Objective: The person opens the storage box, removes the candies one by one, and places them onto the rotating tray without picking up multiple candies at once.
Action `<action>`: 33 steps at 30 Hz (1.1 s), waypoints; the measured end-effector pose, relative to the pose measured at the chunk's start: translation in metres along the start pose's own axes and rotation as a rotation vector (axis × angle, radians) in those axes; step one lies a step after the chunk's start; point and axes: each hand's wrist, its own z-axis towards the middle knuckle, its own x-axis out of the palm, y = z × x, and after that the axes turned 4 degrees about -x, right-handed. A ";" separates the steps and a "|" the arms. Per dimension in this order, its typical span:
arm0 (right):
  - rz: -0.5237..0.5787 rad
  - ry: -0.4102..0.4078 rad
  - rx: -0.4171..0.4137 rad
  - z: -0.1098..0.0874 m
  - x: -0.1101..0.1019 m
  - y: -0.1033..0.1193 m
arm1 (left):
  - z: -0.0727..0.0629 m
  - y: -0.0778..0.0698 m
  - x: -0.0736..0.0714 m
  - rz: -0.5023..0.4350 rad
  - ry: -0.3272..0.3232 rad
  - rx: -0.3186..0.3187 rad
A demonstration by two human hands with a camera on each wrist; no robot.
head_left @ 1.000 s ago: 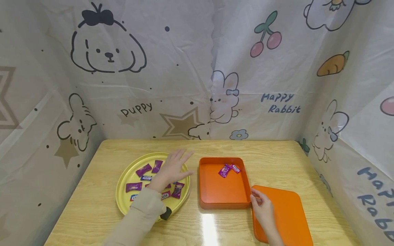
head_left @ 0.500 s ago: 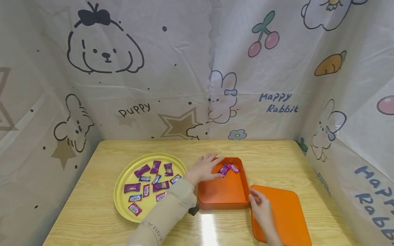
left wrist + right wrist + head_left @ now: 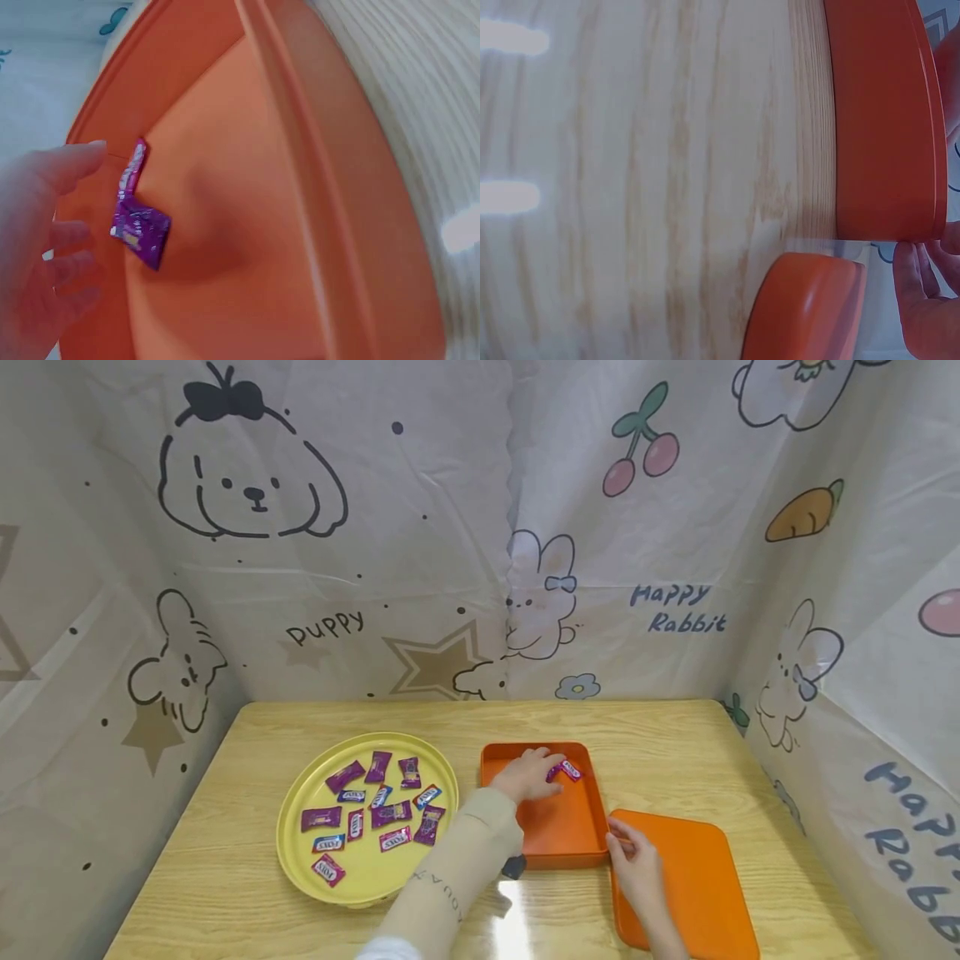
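My left hand (image 3: 529, 774) reaches over the orange box (image 3: 555, 860), its fingers loosely bent and nothing visible in their grasp. In the left wrist view, the thumb and fingers of that hand (image 3: 56, 217) hang above a purple-wrapped candy (image 3: 146, 229) and a pink-wrapped candy (image 3: 133, 171), which touch each other on the box floor. From above, the left hand partly covers the purple one; the pink-and-white candy (image 3: 572, 770) shows beside it. My right hand (image 3: 636, 860) pinches the box's right wall near its front corner. Its fingers (image 3: 909, 274) meet the box's outer side (image 3: 885, 127).
A yellow round tray (image 3: 294, 860) on the left bears several purple, pink and blue wrapped candies. An orange lid (image 3: 697, 877) lies right of the box, under my right forearm. Printed cloth (image 3: 420, 527) walls in the wooden table (image 3: 660, 752).
My left hand has swung rightward from above the yellow tray into the space over the orange box. The right hand stays at the box's side, and the candies in the box lie as before.
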 end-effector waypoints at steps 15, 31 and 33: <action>0.007 -0.028 -0.055 0.000 0.001 -0.002 | 0.010 -0.009 0.017 0.102 0.050 -0.093; 0.000 -0.012 -0.002 0.000 0.000 -0.002 | 0.005 -0.003 0.023 0.157 -0.096 0.009; 0.004 -0.010 -0.006 0.000 0.000 -0.002 | 0.004 -0.003 0.023 0.152 -0.110 0.013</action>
